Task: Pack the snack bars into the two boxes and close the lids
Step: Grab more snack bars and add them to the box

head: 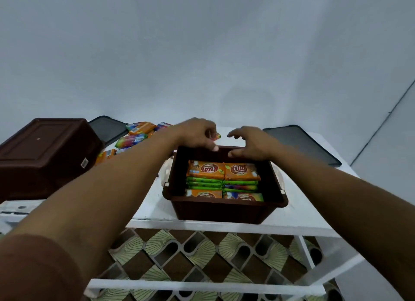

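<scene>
Evidently mid-packing: the left hand point(197, 133) pinches one snack bar point(217, 135) over the far rim of the open brown box point(224, 210), likely to slot it behind the packed bars point(224, 179), which stand in two columns so more fit. The right hand point(249, 145) hovers beside it, fingers loosely spread and holding nothing, probably to guide. Of two boxes, the second box point(45, 152) sits upturned on the counter point(152, 202). Two dark lids lie off: right lid point(301, 143), left lid point(107, 127). Several loose bars point(139, 132), too overlapped to count, wait behind.

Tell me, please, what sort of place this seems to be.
Probably a room at home: a white table against a plain wall, patterned floor tiles beneath, and a brown box of snack bars.
</scene>
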